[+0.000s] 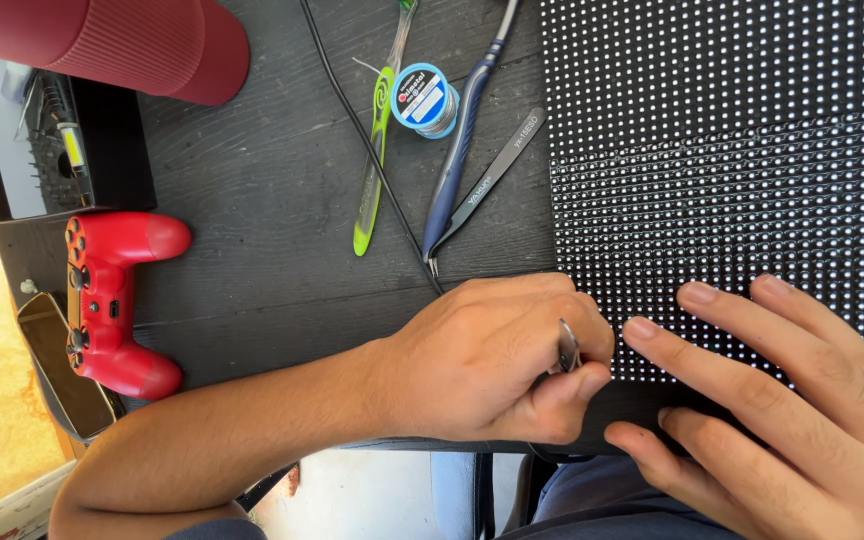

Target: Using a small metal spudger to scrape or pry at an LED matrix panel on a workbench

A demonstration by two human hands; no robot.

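A black panel (732, 150) covered with a grid of small white dots lies on the dark wooden table (252, 190) at the right. My left hand (492, 365) is closed around a small metal tool (568, 347) at the panel's lower left edge; the tool's tip is hidden by my fingers. My right hand (782, 400) lies flat on the panel's lower part with fingers spread, just right of my left hand.
A solder spool (424, 98), green tool (374, 165), blue-handled tool (457, 150), dark tweezers (487, 180) and a thin black cable (367, 150) lie left of the panel. A red game controller (112, 300), phone (62, 365), black box (42, 140) and red ribbed cylinder (122, 40) sit at the left.
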